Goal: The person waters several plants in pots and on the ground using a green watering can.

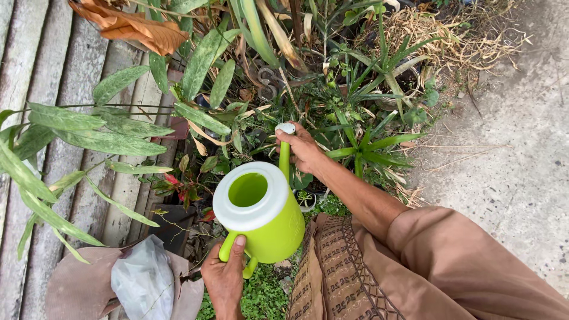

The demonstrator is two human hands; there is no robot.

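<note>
A lime-green watering can (267,216) with a white rim sat low in the middle of the frame, tilted toward the plants above it, its round mouth open to the camera. The left hand (225,277), at the bottom centre, was wrapped around the can's green handle (228,248), thumb laid up along it and fingers curled beneath. The right hand (302,149), just above and right of the can, was closed around the thin green spout (284,157) a little under its white tip (285,128), the forearm running down to the lower right into a loose brown sleeve (450,261). A patterned brown cloth (338,272) lay beside the can at the bottom of the frame. The spout's tip pointed into a crowd of potted plants (349,112) across the upper middle, with long speckled green leaves (106,133) spreading over the left side and a dry, curled brown leaf (130,26) at the upper left. Weathered wooden planks (53,65) ran down the left edge, and grey concrete ground (521,166) filled the right. A crumpled white plastic bag (142,281) rested on a brown surface at the lower left, just beside the left hand.
</note>
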